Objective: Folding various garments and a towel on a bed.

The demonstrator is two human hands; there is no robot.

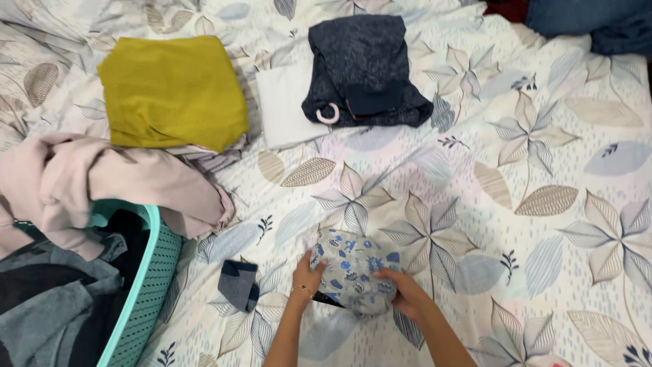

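Head view looks down on your two bare hands working low in the middle of a bed, on a sheet (pixel 543 224) printed with large pale leaves. Your left hand (pixel 307 277) grips the left edge of a small grey cloth with blue print (pixel 354 270), its fingers curled onto the fabric beside a thin bracelet at the wrist. Your right hand (pixel 402 293) holds the lower right side of the same cloth, fingers pressed together over the bunched edge. That cloth lies crumpled on the sheet right between your hands, with a dark strip of something showing under its lower left edge; you cannot tell what it is.

Just left of your left hand sits a small folded dark blue piece (pixel 238 284), apart from the cloth. At the lower left edge stands a teal laundry basket (pixel 151 285) filled with dark and grey clothes, and a pale pink garment (pixel 102 183) drapes over its top rim. Higher up lies a folded mustard yellow garment (pixel 173 92). To its right is a folded white cloth (pixel 285 105), partly tucked under a dark navy garment (pixel 367 68) with a small pink ring on it. Blue fabric (pixel 598 20) fills the top right corner.
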